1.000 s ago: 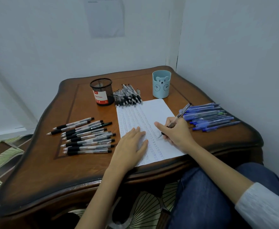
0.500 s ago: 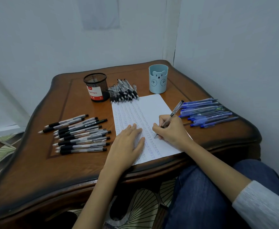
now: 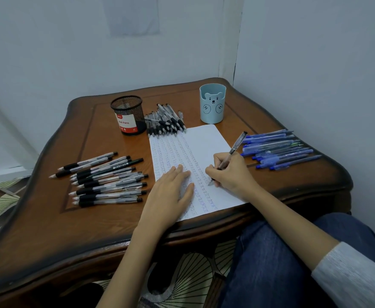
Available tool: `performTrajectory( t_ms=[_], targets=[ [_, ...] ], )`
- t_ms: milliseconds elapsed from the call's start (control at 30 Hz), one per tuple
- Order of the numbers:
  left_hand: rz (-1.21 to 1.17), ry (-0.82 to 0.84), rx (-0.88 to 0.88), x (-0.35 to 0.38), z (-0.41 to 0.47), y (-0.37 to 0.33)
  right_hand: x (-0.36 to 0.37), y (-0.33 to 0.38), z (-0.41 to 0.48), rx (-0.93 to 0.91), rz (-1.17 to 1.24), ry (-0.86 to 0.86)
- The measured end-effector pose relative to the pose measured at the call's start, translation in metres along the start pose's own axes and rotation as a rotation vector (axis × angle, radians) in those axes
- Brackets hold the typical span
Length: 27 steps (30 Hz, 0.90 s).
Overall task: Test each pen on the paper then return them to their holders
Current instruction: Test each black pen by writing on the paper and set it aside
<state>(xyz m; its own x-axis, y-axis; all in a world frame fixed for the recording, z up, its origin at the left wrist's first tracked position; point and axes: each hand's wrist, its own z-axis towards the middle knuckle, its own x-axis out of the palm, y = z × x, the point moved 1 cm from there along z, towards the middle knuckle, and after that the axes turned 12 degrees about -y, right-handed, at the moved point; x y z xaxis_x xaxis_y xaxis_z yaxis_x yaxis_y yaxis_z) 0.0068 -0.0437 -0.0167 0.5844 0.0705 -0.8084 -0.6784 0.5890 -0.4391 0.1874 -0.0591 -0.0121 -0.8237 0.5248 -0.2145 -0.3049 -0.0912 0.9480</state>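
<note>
On the black mesh holder, toward the back of the wooden table, a red-and-white label reading "Ball Pens"; finer print below too small to read. On the light-blue holder, back right, a bear face, no words. Across the paper, columns of tiny test marks, illegible. Right hand with fingers and thumb pinched round a clear-barrelled pen, tip down on the sheet near its middle, black cap end tilted up toward the blue pens. Left hand flat on the near-left part of the paper, fingers straight and slightly spread. Near edge of the sheet right at the table's front rim. Left of the sheet, a row of black pens, apart from the left rim; behind the sheet, between the two holders, a heap of more black pens reaching its far edge. Blue pens close to the right rim, beside the wall. Open wood between the row of black pens and the front-left rim.
</note>
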Motion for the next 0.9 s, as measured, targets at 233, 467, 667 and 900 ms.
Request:
performTrajectory(
  t_ms=[233,467,667,900],
  targets=[
    [-0.003,-0.001,-0.001,0.0006,-0.0002,0.0005,-0.0013,-0.0002,0.0004,0.006,0.009,-0.009],
    [0.002,0.0,0.002,0.001,-0.0005,0.0011,-0.0018,-0.0009,0.0004,0.007,0.034,-0.007],
    [0.006,0.004,-0.001,0.001,-0.0003,0.0017,0.0004,-0.0037,0.0015,-0.004,0.032,-0.015],
    [0.01,0.005,0.002,0.0004,-0.0002,0.0011,0.001,-0.0039,-0.0006,-0.06,-0.019,-0.038]
  ],
)
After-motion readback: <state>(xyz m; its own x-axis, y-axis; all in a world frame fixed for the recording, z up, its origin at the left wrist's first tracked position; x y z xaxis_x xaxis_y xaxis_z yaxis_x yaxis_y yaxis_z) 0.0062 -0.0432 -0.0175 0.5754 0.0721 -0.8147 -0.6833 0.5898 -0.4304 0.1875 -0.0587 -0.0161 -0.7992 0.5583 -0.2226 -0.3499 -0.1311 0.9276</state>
